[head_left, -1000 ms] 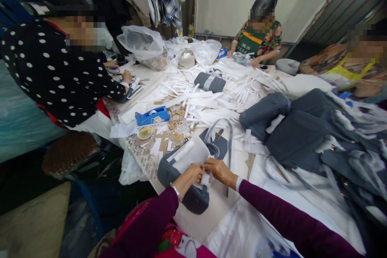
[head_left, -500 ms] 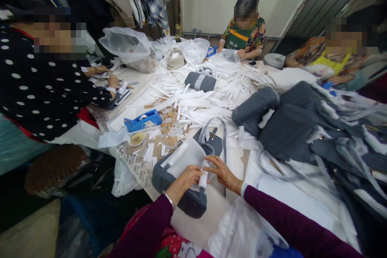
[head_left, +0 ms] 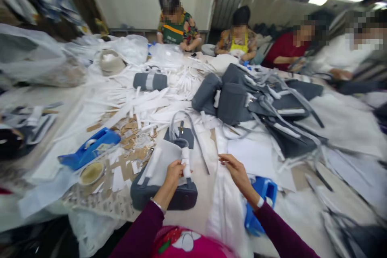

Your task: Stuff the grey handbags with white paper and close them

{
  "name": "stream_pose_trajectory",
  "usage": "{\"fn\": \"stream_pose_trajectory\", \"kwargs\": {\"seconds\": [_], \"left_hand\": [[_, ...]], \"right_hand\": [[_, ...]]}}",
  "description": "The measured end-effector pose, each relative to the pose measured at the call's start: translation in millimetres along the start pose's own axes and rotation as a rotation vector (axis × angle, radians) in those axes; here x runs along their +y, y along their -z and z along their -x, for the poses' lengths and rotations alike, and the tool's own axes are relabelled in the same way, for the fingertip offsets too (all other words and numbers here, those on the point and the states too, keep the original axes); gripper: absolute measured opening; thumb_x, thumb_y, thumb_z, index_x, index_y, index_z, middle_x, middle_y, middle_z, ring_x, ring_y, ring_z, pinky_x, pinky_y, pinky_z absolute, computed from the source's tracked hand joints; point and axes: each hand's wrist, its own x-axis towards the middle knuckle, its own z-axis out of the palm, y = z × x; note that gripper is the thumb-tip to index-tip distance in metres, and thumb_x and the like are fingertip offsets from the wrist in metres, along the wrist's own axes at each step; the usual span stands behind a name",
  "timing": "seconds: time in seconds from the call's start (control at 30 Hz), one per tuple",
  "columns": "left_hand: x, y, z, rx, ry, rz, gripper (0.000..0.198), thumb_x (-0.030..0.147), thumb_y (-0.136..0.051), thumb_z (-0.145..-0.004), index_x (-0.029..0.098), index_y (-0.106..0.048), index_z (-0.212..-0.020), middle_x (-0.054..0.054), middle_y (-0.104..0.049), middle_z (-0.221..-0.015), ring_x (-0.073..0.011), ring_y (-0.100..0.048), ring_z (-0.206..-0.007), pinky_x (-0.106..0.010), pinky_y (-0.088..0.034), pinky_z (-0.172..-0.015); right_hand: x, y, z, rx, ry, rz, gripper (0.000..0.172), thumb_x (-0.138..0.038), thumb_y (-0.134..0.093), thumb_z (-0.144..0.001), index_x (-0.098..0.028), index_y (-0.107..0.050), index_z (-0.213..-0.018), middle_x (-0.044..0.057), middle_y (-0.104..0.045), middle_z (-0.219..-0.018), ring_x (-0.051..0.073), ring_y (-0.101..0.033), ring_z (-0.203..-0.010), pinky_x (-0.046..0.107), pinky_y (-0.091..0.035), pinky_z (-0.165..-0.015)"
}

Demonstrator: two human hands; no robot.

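Observation:
A dark grey-blue handbag (head_left: 165, 197) lies at the table edge in front of me, with a white sheet (head_left: 165, 157) over its upper part. My left hand (head_left: 174, 174) is closed on a strap wrapped in white foam (head_left: 185, 161), which stands up from the bag's side. Beyond it, the bag's flap (head_left: 189, 139) shows a small buckle, and a thin handle (head_left: 198, 141) loops over to the right. My right hand (head_left: 237, 169) is off the bag, above white material to the right, fingers stretched out with nothing visible in them. A blue tape dispenser (head_left: 263, 201) sits beneath my right wrist.
Another blue tape dispenser (head_left: 90, 149) and a tape roll (head_left: 91, 173) lie left, beside cardboard tags (head_left: 130, 129). White foam strips (head_left: 145, 105) cover the middle. More grey-blue bags (head_left: 232, 102) are heaped at right. Several people work around the table, one in a green apron (head_left: 173, 32).
My view has swung to the right, bringing the second tape dispenser into sight. My right hand has left the wrapped strap and moved right. My left hand still holds the strap.

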Motion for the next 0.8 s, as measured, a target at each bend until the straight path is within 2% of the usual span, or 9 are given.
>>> {"fn": "stream_pose_trajectory", "kwargs": {"seconds": [0.1, 0.17, 0.23, 0.33, 0.43, 0.53, 0.67, 0.8], "left_hand": [[2.0, -1.0, -3.3, -0.019, -0.026, -0.002, 0.018, 0.018, -0.066, -0.068, 0.013, -0.057, -0.082, -0.004, -0.068, -0.062, -0.0222, -0.069, -0.058, -0.028, -0.052, -0.055], [3.8, -2.5, -4.6, -0.039, -0.033, -0.007, 0.016, 0.015, -0.065, -0.068, 0.013, -0.058, -0.082, -0.004, -0.068, -0.063, -0.0216, -0.069, -0.058, -0.028, -0.052, -0.055], [5.8, -4.0, -3.7, -0.053, -0.033, -0.007, 0.014, 0.012, -0.064, -0.069, 0.012, -0.058, -0.082, -0.004, -0.068, -0.063, -0.0208, -0.069, -0.058, -0.027, -0.052, -0.055], [8.3, -5.7, 0.3, -0.056, -0.031, 0.005, 0.012, 0.009, -0.064, -0.069, 0.012, -0.058, -0.080, -0.003, -0.068, -0.065, -0.0193, -0.069, -0.056, -0.026, -0.053, -0.055], [9.1, -6.6, 3.2, -0.048, -0.037, 0.019, 0.013, 0.007, -0.064, -0.068, 0.012, -0.056, -0.076, -0.003, -0.068, -0.065, -0.0183, -0.068, -0.053, -0.027, -0.054, -0.054], [8.5, -6.8, 3.7, -0.057, -0.047, 0.025, 0.015, 0.006, -0.065, -0.067, 0.013, -0.055, -0.076, -0.003, -0.067, -0.064, -0.0181, -0.067, -0.052, -0.027, -0.054, -0.054], [7.5, -6.8, 2.9, -0.057, -0.055, 0.019, 0.014, 0.005, -0.063, -0.069, 0.013, -0.055, -0.077, -0.002, -0.067, -0.063, -0.0174, -0.067, -0.051, -0.026, -0.054, -0.053], [6.1, -5.6, 1.9, -0.045, -0.062, 0.018, 0.014, 0.006, -0.064, -0.068, 0.013, -0.055, -0.076, -0.003, -0.066, -0.064, -0.0182, -0.067, -0.051, -0.027, -0.053, -0.053]], "right_hand": [[18.6, 59.2, 76.7, 0.417, -0.258, 0.006, 0.031, -0.036, -0.054, -0.078, -0.018, -0.066, -0.101, 0.009, -0.066, -0.101, 0.020, -0.062, -0.084, 0.035, -0.050, -0.077], [30.3, 85.0, 130.3, 0.634, -0.428, 0.041, 0.035, -0.039, -0.058, -0.071, -0.016, -0.067, -0.095, 0.010, -0.068, -0.094, 0.020, -0.061, -0.075, 0.033, -0.049, -0.066], [39.0, 95.7, 174.5, 0.743, -0.603, 0.093, 0.039, -0.040, -0.060, -0.063, -0.014, -0.068, -0.091, 0.010, -0.070, -0.085, 0.018, -0.058, -0.065, 0.030, -0.045, -0.057], [47.0, 89.2, 212.6, 0.773, -0.752, 0.095, 0.044, -0.041, -0.062, -0.057, -0.012, -0.068, -0.090, 0.009, -0.071, -0.077, 0.017, -0.055, -0.058, 0.029, -0.042, -0.053], [51.2, 73.2, 221.7, 0.803, -0.699, 0.006, 0.049, -0.044, -0.065, -0.056, -0.012, -0.066, -0.093, 0.009, -0.071, -0.075, 0.020, -0.062, -0.065, 0.031, -0.046, -0.059], [54.3, 63.4, 216.2, 0.884, -0.621, -0.087, 0.053, -0.046, -0.069, -0.055, -0.013, -0.063, -0.096, 0.007, -0.071, -0.072, 0.023, -0.065, -0.070, 0.032, -0.049, -0.064], [54.1, 60.0, 203.6, 0.934, -0.627, -0.169, 0.053, -0.041, -0.073, -0.048, -0.013, -0.062, -0.092, 0.002, -0.066, -0.059, 0.023, -0.064, -0.064, 0.033, -0.049, -0.060], [40.4, 56.5, 197.4, 0.951, -0.622, -0.169, 0.050, -0.035, -0.074, -0.046, -0.012, -0.060, -0.088, -0.001, -0.061, -0.054, 0.019, -0.059, -0.057, 0.030, -0.046, -0.055]]}}
